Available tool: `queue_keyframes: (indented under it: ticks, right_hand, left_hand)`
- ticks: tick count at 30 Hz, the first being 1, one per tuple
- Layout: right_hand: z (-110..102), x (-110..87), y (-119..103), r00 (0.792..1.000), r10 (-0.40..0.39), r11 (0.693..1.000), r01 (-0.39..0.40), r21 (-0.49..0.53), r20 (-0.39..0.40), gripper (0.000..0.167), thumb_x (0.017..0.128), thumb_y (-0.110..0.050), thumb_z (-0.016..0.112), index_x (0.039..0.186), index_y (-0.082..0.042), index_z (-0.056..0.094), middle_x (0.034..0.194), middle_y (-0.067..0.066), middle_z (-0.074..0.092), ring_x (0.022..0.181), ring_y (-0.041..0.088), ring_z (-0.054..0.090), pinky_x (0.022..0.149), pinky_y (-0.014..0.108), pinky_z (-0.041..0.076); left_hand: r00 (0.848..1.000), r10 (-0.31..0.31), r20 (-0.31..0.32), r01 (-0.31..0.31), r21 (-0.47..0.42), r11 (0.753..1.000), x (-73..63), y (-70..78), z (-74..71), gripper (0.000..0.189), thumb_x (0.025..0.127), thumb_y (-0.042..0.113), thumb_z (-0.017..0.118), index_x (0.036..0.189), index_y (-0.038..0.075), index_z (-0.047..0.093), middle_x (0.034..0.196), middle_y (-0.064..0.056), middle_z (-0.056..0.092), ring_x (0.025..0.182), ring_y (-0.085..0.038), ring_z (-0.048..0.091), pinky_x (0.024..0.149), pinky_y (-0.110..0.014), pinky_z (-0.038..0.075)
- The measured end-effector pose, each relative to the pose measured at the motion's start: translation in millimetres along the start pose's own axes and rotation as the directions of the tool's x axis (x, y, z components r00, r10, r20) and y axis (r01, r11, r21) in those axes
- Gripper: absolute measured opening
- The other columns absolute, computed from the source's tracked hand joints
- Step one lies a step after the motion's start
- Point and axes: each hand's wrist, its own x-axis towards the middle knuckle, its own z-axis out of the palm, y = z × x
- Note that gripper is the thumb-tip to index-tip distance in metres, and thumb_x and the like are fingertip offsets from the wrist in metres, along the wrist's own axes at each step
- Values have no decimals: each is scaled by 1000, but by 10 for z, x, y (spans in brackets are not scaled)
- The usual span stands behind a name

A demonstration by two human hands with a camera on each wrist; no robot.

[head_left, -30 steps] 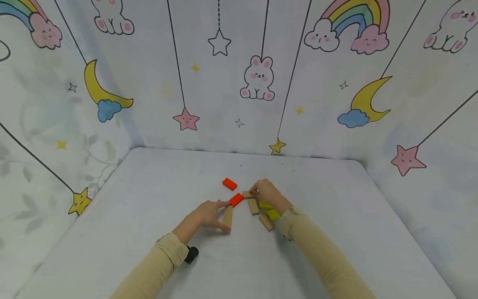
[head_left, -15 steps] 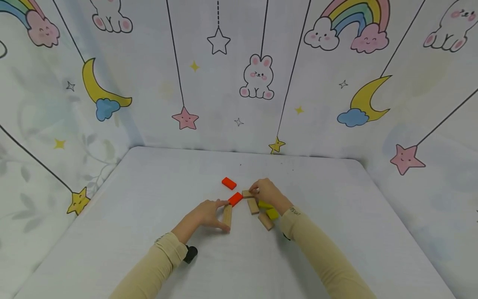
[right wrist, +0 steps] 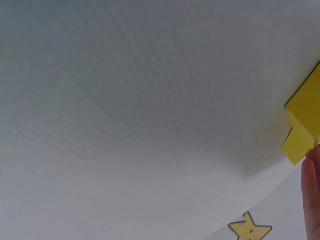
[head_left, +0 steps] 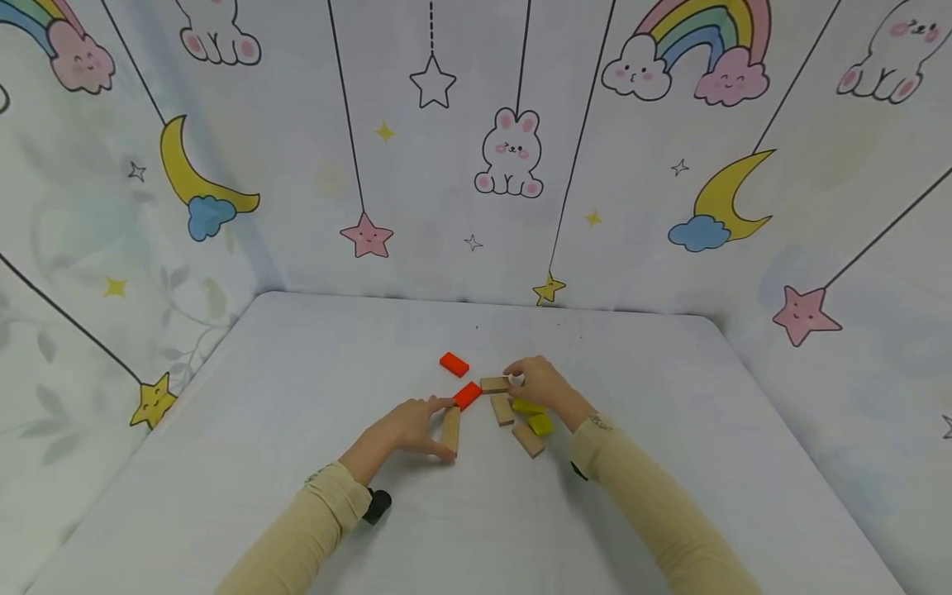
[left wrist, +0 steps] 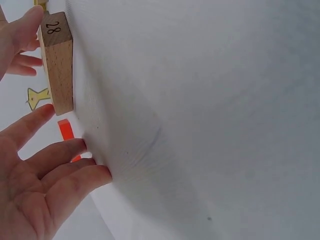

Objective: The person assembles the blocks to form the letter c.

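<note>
In the head view, my left hand holds a wooden block lengthwise, thumb at its near end and index finger at its far end. The left wrist view shows "28" on that block's end; the other fingers rest on the cloth. A red block lies just beyond it, and another wooden block continues to the right. By that block's right end is my right hand, its fingers curved with a gap between thumb and index. Whether they touch the block is hard to see. Yellow blocks lie beside this hand.
A separate red block lies farther back. Two more wooden blocks and a yellow block lie loose near my right forearm. White cloth covers the table, and a patterned curtain rises behind it.
My right hand has drawn slightly right, uncovering more of the wooden block, and a gap shows between its thumb and index. My left hand keeps its hold and place.
</note>
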Motion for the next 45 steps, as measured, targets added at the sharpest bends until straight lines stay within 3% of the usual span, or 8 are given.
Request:
queue_keyframes:
  ticks: [14,26,33,40,45]
  right_hand:
    - [0,-128,41,1000,-19,1000,19,-15,-14,31,85,-21,65,114,-10,64,110,8,61,85,17,57,79,32,50]
    - [11,-205,-2,1000,-30,999,30,-26,-4,32,77,-32,73,104,-14,70,105,2,64,85,16,57,72,29,49]
    - [45,-244,-21,998,-62,995,61,-78,-19,38,72,-36,76,103,-15,71,106,1,66,98,18,58,78,33,49]
    - [72,-252,-58,999,-37,991,36,-129,-4,45,68,-43,77,105,-19,70,108,1,65,96,17,57,75,30,48]
    - [100,-254,-70,998,-67,976,67,-205,6,50,69,-46,76,109,-18,69,109,1,65,95,16,57,75,30,48]
  left_hand:
    - [1000,27,10,-26,-44,999,19,-76,-1,77,68,47,77,131,18,44,129,-15,50,115,-31,48,92,-48,40]
    - [1000,15,16,-14,-77,997,24,-98,-18,70,71,42,76,130,17,46,128,-14,51,110,-28,50,89,-46,43]
    - [1000,18,10,-17,-84,996,42,-114,6,67,72,39,76,128,17,47,126,-14,52,110,-28,50,89,-46,43]
    - [1000,14,8,-14,-86,996,38,-105,4,67,72,39,76,128,16,47,126,-14,52,110,-28,50,90,-46,42]
    - [1000,8,13,-7,-91,996,29,-92,-2,67,72,39,76,128,16,47,127,-14,51,111,-28,50,91,-47,41]
